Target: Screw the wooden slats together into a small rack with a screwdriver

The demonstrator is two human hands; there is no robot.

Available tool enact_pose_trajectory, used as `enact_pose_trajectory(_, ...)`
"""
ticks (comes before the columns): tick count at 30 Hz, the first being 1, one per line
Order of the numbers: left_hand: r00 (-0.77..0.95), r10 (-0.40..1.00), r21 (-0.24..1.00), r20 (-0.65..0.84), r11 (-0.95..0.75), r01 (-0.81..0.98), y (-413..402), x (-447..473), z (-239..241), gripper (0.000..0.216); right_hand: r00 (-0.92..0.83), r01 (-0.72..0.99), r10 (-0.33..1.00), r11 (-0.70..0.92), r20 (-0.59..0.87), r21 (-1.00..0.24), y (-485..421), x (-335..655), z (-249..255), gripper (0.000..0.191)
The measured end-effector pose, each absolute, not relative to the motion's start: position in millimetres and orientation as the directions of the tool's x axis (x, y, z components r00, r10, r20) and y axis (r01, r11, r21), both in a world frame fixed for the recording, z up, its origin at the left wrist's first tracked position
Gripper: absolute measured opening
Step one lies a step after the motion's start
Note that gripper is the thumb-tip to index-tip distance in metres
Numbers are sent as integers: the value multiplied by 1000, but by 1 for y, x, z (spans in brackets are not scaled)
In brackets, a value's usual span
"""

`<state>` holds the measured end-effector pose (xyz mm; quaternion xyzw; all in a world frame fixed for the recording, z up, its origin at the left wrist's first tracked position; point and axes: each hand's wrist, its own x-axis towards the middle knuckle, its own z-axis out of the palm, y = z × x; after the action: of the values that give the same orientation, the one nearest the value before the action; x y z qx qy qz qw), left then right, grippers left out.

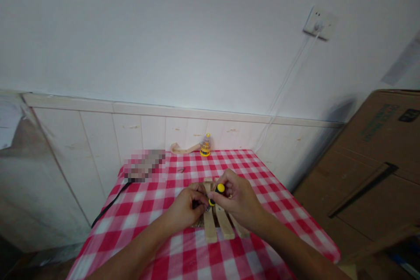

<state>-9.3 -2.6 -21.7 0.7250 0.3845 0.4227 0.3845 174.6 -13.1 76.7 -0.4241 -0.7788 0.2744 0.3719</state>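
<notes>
My right hand [238, 199] is closed around a small screwdriver [216, 193] with a black handle and yellow cap, its tip pointing down toward a wooden slat piece [215, 226] lying on the red-and-white checked tablecloth [183, 249]. My left hand [185, 210] is curled beside the screwdriver tip, fingers pinched on something small I cannot make out, resting against the wooden slats. Both hands meet over the near end of the slats.
A yellow screwdriver-bit holder [205, 145] and a curved wooden part [182, 148] stand at the table's far edge by the panelled wall. A blurred object [144, 165] with a black cable lies far left. Cardboard boxes [377, 162] stand to the right. A wall socket [319, 22] hangs above.
</notes>
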Motion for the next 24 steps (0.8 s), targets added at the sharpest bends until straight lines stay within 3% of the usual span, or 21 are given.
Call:
enact_pose_trajectory(6,338,883,881,326,-414,231,-4,-9,-20,21,-482,382,763,625,430,-681,-18,176,88,10)
enact_pose_trajectory(11,339,874,876,348,-432,215,-3,-9,-22,21,-553,432,752,627,359,-648,-23,180,97,24)
enact_pose_trajectory(24,342,874,879,344,-428,211,-1,-8,-25,20,-473,522,800,592,370,-614,-16,180,84,17)
